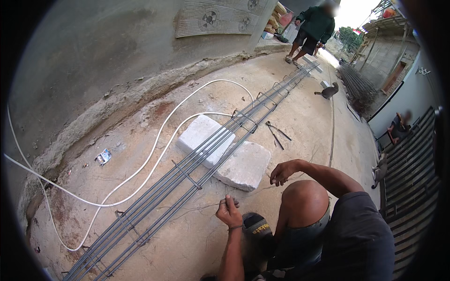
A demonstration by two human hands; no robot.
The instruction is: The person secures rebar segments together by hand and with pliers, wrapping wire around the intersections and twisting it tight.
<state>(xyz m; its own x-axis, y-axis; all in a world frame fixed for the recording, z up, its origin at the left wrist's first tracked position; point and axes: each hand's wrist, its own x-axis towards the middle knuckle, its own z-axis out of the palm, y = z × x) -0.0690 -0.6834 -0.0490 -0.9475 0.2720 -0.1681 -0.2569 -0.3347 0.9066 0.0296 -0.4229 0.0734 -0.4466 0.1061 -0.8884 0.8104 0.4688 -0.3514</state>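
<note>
The left hand [229, 213] is hovering low over the concrete ground [307, 145], its fingers curling in toward the thumb; the right hand [284, 173] is hanging a little farther forward, ahead of the bent knee [305, 196], its fingers bending downward. Whether either is fully closing, or pinching something as thin as wire, cannot be told. Neither is touching the steel bar cage [186, 174], which is lying ahead and to the left of both. Its long axis is running diagonally from near left to far right, and the left hand is sitting closer to its nearest edge. The right hand is hovering near the nearer white block [246, 164]; this and a second white block [199, 135] are propping the cage up. Beyond, dark pincers [269, 125] are lying just right of the cage, handles spreading toward the person. On its other side a white hose [101, 205] is looping across the ground. Farther out, a cat [329, 91] is resting right of the cage, and a co-worker [316, 28] in dark green is standing by its far end.
</note>
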